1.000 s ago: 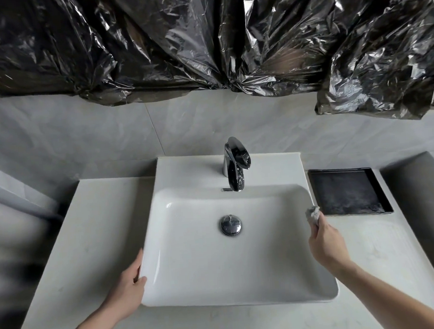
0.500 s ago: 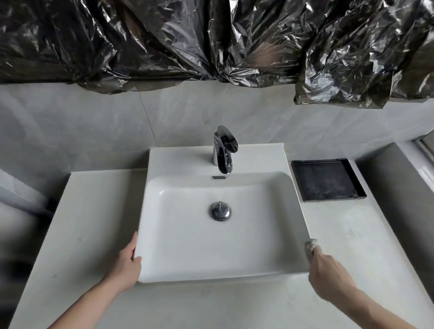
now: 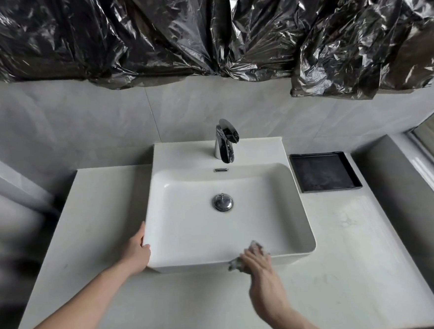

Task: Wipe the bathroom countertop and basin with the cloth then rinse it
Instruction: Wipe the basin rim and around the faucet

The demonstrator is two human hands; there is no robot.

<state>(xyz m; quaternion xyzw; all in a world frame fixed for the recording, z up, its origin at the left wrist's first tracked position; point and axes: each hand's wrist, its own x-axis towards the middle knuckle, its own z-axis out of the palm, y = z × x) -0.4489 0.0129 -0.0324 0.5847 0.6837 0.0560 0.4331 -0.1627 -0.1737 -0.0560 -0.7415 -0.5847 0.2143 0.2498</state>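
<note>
Cloth [image 3: 235,263]: small grey wad, bunched in my right hand [image 3: 256,263], fingers curled round it. It sits pressed on the front rim of the basin [image 3: 191,258], right of centre, partly draped over the outer face. Left hand [image 3: 137,249] grips the basin's front-left corner, thumb on the rim.

Step in hand, as I judge it: wiping the front rim. To do it well: keep the wad flat against the lip, press down and run along the rim in one line, letting the cloth wrap over the edge so top and front face get cleaned together.

Edges: rim is thin with rounded corners; the cloth could slip off into the bowl or onto the countertop [image 3: 346,271]. Open room lies right and front on the countertop. Black tray [image 3: 324,172] sits near the back right; faucet [image 3: 224,140] is well apart at the back.
</note>
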